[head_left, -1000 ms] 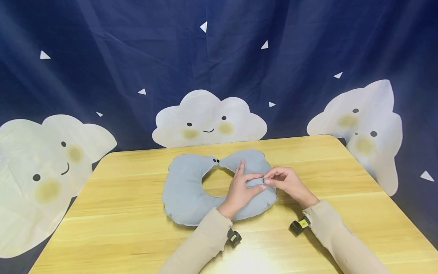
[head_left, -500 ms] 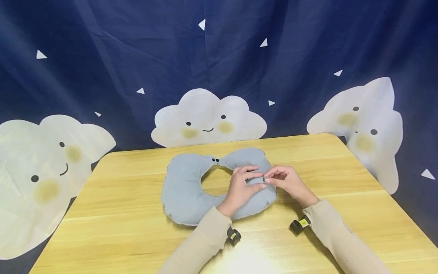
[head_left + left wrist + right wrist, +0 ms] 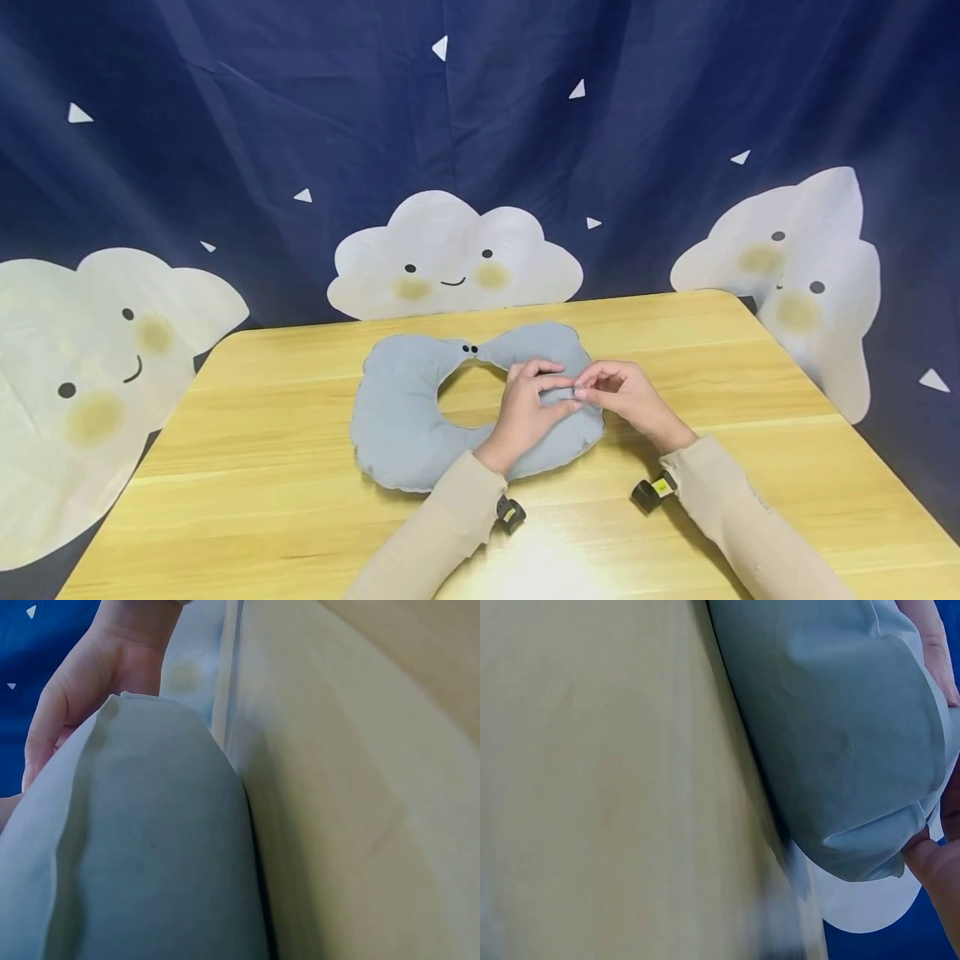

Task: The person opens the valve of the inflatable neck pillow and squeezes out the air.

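Note:
A grey inflatable neck pillow (image 3: 401,417) lies on the wooden table, its two ends meeting at the far side near a pair of dark snaps (image 3: 469,349). My left hand (image 3: 525,412) rests over its right arm, thumb and index finger pinching up the fabric on either side of a small air valve (image 3: 576,390). My right hand (image 3: 626,396) pinches that valve with thumb and index finger, which mostly cover it. In the right wrist view the pillow's side (image 3: 840,742) bulges and puckers between both hands. From the left wrist, its seamed edge (image 3: 150,825) hides most of my left hand.
The light wooden table (image 3: 247,467) ends at a far edge just behind the pillow. Beyond hangs a dark blue curtain (image 3: 390,125) printed with white clouds. Black wrist cameras (image 3: 512,515) sit under both beige sleeves, close above the tabletop.
My left hand's outer fingers, raised and spread a second ago, have come down and bent onto the pillow. My right fingertips stay at the valve, now covering more of it.

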